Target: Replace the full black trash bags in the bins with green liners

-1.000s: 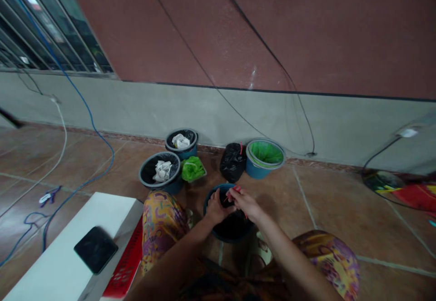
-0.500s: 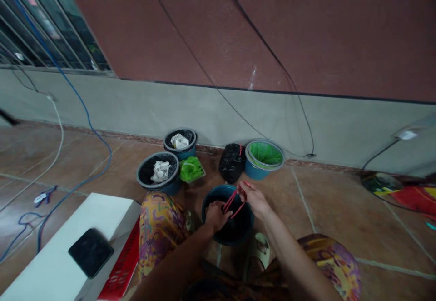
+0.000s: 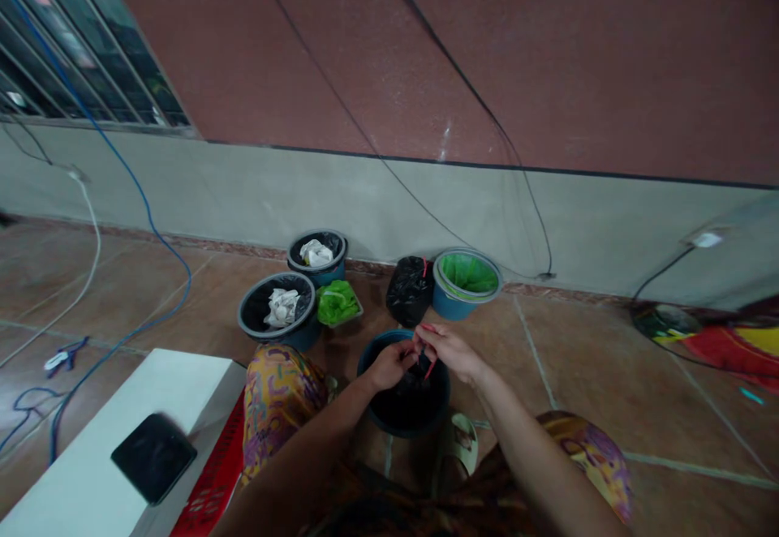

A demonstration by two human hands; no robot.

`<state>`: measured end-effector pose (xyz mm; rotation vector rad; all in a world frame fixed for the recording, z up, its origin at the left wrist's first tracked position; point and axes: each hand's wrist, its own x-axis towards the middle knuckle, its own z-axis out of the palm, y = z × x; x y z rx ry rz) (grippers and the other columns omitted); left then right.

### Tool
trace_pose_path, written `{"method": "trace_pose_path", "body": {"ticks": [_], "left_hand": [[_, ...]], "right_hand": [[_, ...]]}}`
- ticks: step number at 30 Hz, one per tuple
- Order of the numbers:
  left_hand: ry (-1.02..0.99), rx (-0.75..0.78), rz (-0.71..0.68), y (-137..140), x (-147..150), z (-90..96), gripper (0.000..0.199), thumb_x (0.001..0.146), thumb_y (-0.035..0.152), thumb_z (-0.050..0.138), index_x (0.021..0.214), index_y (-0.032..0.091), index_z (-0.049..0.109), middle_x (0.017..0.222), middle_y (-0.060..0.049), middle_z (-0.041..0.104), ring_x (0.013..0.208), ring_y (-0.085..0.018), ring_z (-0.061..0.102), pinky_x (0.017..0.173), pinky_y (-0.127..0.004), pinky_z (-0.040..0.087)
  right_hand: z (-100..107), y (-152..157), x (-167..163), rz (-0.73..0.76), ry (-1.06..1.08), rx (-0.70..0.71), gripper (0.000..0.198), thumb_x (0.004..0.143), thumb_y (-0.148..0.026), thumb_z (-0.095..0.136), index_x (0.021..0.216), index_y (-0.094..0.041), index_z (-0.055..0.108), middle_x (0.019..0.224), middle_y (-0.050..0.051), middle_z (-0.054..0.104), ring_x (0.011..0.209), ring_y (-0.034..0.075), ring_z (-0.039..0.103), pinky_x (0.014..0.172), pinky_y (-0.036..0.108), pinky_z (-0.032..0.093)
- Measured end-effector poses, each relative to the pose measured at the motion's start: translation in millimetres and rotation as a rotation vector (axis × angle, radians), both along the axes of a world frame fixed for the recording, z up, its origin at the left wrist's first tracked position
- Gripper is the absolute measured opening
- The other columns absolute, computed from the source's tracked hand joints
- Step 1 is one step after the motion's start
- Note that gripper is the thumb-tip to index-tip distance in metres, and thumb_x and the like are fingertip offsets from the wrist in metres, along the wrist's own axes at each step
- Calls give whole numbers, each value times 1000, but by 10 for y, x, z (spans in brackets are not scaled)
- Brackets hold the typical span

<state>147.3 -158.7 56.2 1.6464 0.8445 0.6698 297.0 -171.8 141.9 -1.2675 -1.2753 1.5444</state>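
Observation:
A blue bucket point(image 3: 366, 407) stands on the floor between my knees, with a black plastic bag point(image 3: 414, 387) inside it. Over its far rim my two hands meet. My right hand point(image 3: 449, 350) is closed on a red drawstring point(image 3: 430, 368), a short length of which hangs below the fingers. My left hand point(image 3: 393, 365) pinches at the same spot, fingertips against the right hand's. What exactly lies between the left fingertips is partly hidden, but it appears to be the drawstring at the bag's top.
Beyond are a tied black bag point(image 3: 409, 292), a green-lined bucket point(image 3: 456, 307), two black-lined buckets point(image 3: 307, 334) holding crumpled white paper, and a tray of green bags point(image 3: 338, 303). To my left, a phone point(image 3: 154, 457) lies on a white box point(image 3: 79, 431) beside a red basket point(image 3: 210, 476). Cables cross the floor.
My left hand has risen from inside the bucket to meet the right hand. The long red loop stretched between them has shortened to a small piece at the fingers.

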Motion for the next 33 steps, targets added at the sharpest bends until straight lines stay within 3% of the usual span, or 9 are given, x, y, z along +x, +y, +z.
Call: {"method": "trace_pose_path", "body": {"ticks": [3, 8, 11, 15, 20, 24, 27, 30, 33], "left_hand": [[12, -55, 6, 29, -34, -58, 33, 89, 40, 44, 81, 16, 65, 81, -3, 67, 78, -16, 58, 79, -27, 44], [-56, -215, 270, 71, -103, -210, 40, 85, 49, 44, 62, 18, 55, 60, -1, 58, 61, -13, 53, 67, -26, 42], [-101, -406, 325, 87, -77, -273, 37, 84, 49, 45, 64, 19, 51, 50, 3, 48, 47, -10, 44, 53, -24, 37], [-47, -471, 169, 75, 31, -272, 28, 80, 41, 56, 67, 17, 57, 50, 4, 47, 44, -8, 39, 48, -22, 33], [95, -358, -133, 14, 23, -156, 22, 75, 37, 65, 79, 15, 70, 55, 0, 56, 49, -11, 49, 53, -25, 39], [313, -91, -256, -13, -68, -15, 29, 70, 40, 70, 92, 21, 71, 69, 1, 64, 66, -15, 59, 66, -26, 43], [409, 25, -328, -32, -82, 33, 40, 87, 52, 48, 85, 20, 71, 75, -1, 66, 77, -16, 60, 76, -25, 43], [357, -58, -287, -57, -85, -24, 61, 92, 59, 28, 84, 15, 69, 67, -2, 60, 65, -12, 54, 67, -23, 42], [223, -215, -215, -70, -95, -148, 68, 87, 69, 30, 83, 12, 67, 59, 1, 52, 56, -9, 45, 56, -21, 37]], "right_hand": [[-1, 38, 121, -75, -29, 6, 41, 72, -57, 61, 70, -17, 60, 59, -3, 55, 45, 5, 37, 43, 21, 26], [-207, 55, 457, -296, -166, 74, 29, 63, -39, 69, 82, -18, 63, 72, 0, 64, 61, 12, 53, 56, 24, 40], [-266, -6, 532, -203, -350, 138, 18, 68, -30, 61, 81, -19, 66, 77, 2, 68, 70, 16, 59, 65, 28, 44], [-27, 14, 283, 175, -518, 288, 23, 74, -20, 54, 89, -23, 71, 82, 2, 71, 76, 17, 62, 70, 28, 44], [190, 388, -93, 188, -653, 329, 22, 72, -12, 53, 80, -21, 71, 73, 2, 70, 68, 15, 60, 65, 27, 43], [-31, 616, -219, 177, -344, 117, 19, 71, -11, 53, 83, -16, 67, 66, 0, 65, 54, 11, 57, 56, 24, 44], [-250, 635, -252, 99, -224, 61, 16, 71, -14, 57, 85, -15, 65, 69, 0, 64, 55, 10, 56, 57, 23, 47], [-397, 549, -192, 3, -288, 61, 21, 77, -23, 58, 97, -17, 63, 82, 3, 67, 69, 13, 61, 64, 25, 49], [-482, 359, -62, -29, -554, 108, 30, 83, -33, 55, 108, -17, 60, 96, 8, 68, 85, 17, 62, 75, 28, 47]]}}
